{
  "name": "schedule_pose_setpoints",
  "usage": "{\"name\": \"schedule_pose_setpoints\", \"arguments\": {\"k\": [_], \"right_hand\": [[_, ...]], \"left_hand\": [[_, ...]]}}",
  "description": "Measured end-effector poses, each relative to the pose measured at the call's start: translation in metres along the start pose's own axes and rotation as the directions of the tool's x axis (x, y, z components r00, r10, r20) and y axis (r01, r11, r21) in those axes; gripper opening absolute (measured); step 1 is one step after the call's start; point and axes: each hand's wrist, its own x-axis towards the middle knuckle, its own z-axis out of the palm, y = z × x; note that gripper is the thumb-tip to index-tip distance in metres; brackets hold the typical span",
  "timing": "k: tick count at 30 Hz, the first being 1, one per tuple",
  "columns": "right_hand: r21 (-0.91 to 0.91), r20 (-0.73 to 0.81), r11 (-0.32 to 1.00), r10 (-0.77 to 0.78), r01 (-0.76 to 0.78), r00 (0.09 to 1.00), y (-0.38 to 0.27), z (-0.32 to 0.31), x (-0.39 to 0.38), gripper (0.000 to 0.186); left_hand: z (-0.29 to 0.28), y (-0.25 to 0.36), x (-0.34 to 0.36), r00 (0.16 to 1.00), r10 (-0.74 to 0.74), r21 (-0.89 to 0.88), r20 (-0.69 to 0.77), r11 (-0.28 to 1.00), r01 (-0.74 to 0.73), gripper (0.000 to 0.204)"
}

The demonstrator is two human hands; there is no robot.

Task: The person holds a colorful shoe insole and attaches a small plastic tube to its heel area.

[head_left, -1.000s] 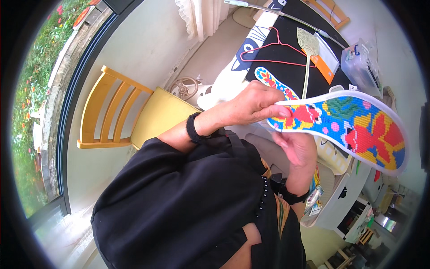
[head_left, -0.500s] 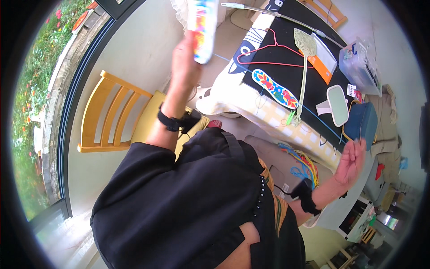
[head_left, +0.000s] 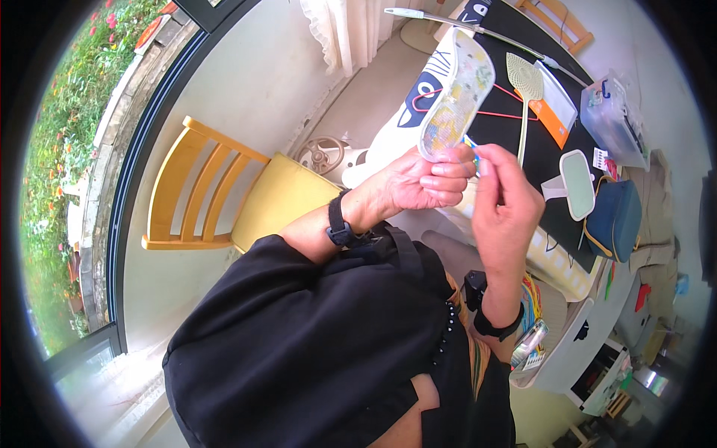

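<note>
Above the table's left edge, my left hand (head_left: 429, 181) is closed on one end of an insole (head_left: 459, 93). The insole stands up from the fist and shows a pale face with scattered yellow and grey stitch marks. Close to its right, my right hand (head_left: 509, 198) has thumb and index finger pinched together by the left fingers. Whatever that pinch holds, perhaps a needle or thread, is too small to make out. A small patch of blue shows between the two hands. Black straps circle both wrists.
On the black-topped table lie a pink hanger (head_left: 508, 116), a fly swatter (head_left: 526, 78), an orange-and-white packet (head_left: 549, 112) and a metal rod (head_left: 485, 31). A mirror (head_left: 577, 185), blue case (head_left: 616, 216) and clear box (head_left: 612, 123) stand rightward. A yellow chair (head_left: 284, 198) is left.
My left hand has come down and right with the insole, now showing its paler face. My right hand has moved up and left to meet it. The patterned insole on the table is now hidden.
</note>
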Motion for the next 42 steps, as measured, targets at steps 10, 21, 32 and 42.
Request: {"name": "schedule_pose_setpoints", "arguments": {"k": [10,21,32,42], "right_hand": [[-0.077,0.063,0.991,-0.108,0.113,0.992,0.003,0.013,-0.002,0.025],[-0.114,0.058,0.986,-0.115,0.121,0.992,0.004,0.014,0.001,0.022],[0.402,0.308,0.793,0.353,-0.458,0.883,0.013,0.0,-0.001,0.006],[0.448,0.35,0.737,0.377,-0.506,0.858,0.022,0.008,-0.003,0.014]], "left_hand": [[0.001,-0.01,-0.001,0.992,-0.046,-0.016,-0.121,0.999,0.045,0.023],[-0.006,-0.008,0.003,0.99,-0.05,0.032,-0.135,0.998,0.055,0.019],[0.014,-0.002,0.015,0.813,0.518,0.647,-0.267,0.721,-0.248,0.038],[0.017,-0.001,0.013,0.86,0.462,0.579,-0.217,0.77,-0.267,0.041]]}}
